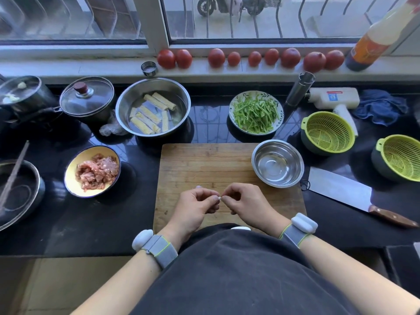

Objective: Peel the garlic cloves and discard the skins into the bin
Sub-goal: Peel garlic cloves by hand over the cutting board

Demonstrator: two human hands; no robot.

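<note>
My left hand (195,206) pinches the small white garlic clove (218,198) steady above the wooden chopping board (204,164); my right hand (242,202) grip nips its skin to pull.

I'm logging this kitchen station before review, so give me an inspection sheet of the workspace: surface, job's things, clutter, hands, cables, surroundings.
Surface: wooden cutting board on a dark counter.
Job's things: one small white garlic clove held above the board; no bin seen.
Clutter: small steel bowl on the board's right corner; cleaver; plate of minced meat; plate of green strips; two green colanders.
Hands: left hand and right hand both pinch the clove.
Cables: nothing seen.
Surroundings: tomatoes lined along the windowsill, barred window behind.
</note>
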